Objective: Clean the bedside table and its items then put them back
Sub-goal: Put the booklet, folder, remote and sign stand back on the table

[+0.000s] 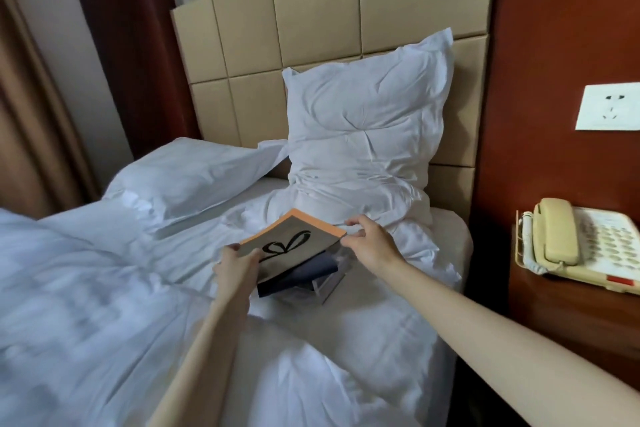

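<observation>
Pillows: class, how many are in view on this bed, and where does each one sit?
2. One pillow stands propped upright against the headboard. The other pillow lies flat to its left on the bed. The bedding could hide more.

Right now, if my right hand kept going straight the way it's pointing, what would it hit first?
Probably the upright white pillow. The right hand points up and left, toward the head of the bed, pinching the far corner of the orange-edged booklet; the pillow's lower folds lie just beyond its fingertips. Depth is hard to judge.
</observation>
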The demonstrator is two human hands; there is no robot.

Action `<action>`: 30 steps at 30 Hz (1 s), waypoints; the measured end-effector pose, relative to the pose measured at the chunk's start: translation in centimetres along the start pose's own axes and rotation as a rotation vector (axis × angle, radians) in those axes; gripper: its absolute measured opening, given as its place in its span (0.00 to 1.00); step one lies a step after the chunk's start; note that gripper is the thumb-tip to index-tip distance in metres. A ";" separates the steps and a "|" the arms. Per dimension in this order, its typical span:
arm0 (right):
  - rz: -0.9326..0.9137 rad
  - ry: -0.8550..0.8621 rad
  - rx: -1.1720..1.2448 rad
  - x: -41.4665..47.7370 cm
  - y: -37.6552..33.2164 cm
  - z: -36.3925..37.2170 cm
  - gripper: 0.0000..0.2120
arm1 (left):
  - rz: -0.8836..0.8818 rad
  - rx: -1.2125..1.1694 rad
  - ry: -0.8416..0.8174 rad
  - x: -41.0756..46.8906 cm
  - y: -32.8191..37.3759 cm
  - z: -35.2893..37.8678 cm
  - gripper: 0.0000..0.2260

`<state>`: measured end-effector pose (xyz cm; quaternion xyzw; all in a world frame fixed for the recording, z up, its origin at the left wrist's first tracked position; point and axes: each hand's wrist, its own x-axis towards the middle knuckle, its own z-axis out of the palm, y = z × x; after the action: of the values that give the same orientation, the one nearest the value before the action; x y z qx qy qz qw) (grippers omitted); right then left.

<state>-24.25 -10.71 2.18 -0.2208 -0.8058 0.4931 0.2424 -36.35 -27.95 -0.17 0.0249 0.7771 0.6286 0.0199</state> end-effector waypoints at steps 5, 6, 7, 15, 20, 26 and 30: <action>0.117 0.038 0.200 1.8 0.0 1.7 0.08 | 0.088 -0.147 0.022 0.3 -0.2 -0.2 0.20; 0.118 0.065 0.233 1.9 0.0 1.7 0.07 | 0.117 -0.152 0.040 0.2 0.0 -0.1 0.19; 0.114 0.094 0.260 1.9 0.0 1.6 0.07 | 0.146 -0.160 0.056 0.1 0.2 0.1 0.19; 0.117 0.082 0.593 1.0 -0.5 -2.3 0.14 | 0.379 -0.300 0.103 -2.5 2.8 1.6 0.17; 0.103 0.050 0.860 -1.1 -1.7 -6.6 0.11 | 0.572 -0.445 -0.014 -6.4 6.4 2.0 0.18; 0.065 0.108 0.484 -5.4 -0.1 -15.5 0.08 | 0.667 -0.459 -0.298 -12.8 8.7 6.8 0.20; 0.050 0.093 0.482 -7.9 2.2 -21.9 0.07 | 0.697 -0.499 -0.425 -16.7 10.6 11.9 0.19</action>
<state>-4.49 0.61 7.48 -0.1988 -0.6473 0.6661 0.3126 -18.77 -15.23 7.71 0.4064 0.5264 0.7463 -0.0284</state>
